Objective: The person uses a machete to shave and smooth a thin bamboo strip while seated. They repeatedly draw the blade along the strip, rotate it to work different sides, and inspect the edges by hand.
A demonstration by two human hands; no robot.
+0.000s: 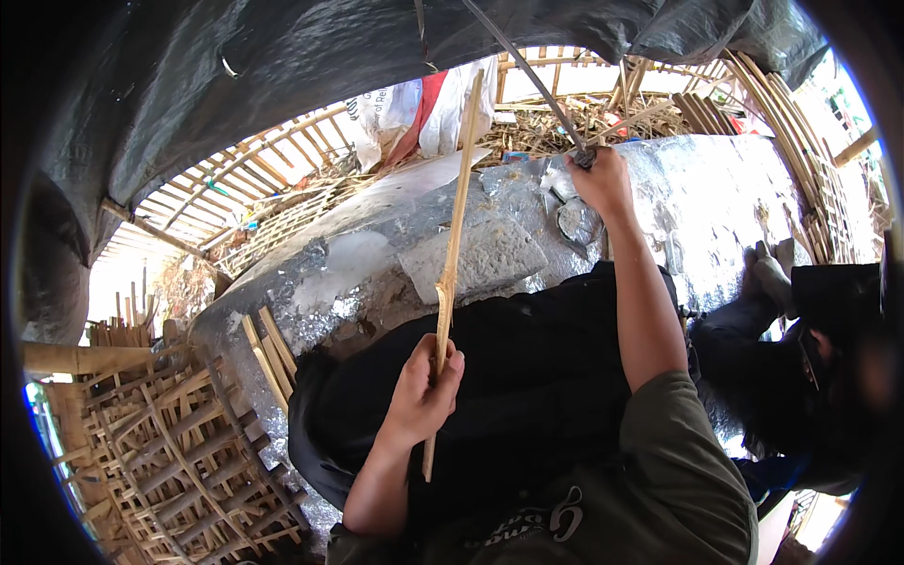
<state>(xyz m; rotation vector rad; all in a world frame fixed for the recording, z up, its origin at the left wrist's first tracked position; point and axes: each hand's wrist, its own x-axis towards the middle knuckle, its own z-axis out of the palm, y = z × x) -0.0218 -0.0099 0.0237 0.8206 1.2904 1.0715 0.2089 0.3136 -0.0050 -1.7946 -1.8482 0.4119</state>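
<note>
My left hand (424, 391) is closed round the lower part of a long bamboo strip (457, 226), which stands nearly upright before me with a ragged node midway. My right hand (603, 184), raised farther ahead and to the right, grips the dark handle of a long-bladed knife (532, 75). Its narrow blade points up and to the left, apart from the strip. Behind the strip, a rough grey stone block (476, 259) lies on a silvery sheet (353, 264). Black cloth (527, 358) covers my lap. Several split bamboo pieces (268, 363) lean at its left.
A woven bamboo lattice (179, 461) fills the lower left. At the right edge sits another person (791, 367) in dark clothing, one foot on the sheet. White sacks (428, 118) and bamboo scraps lie beyond the sheet. Dark plastic sheeting (292, 85) hangs overhead, close to the blade.
</note>
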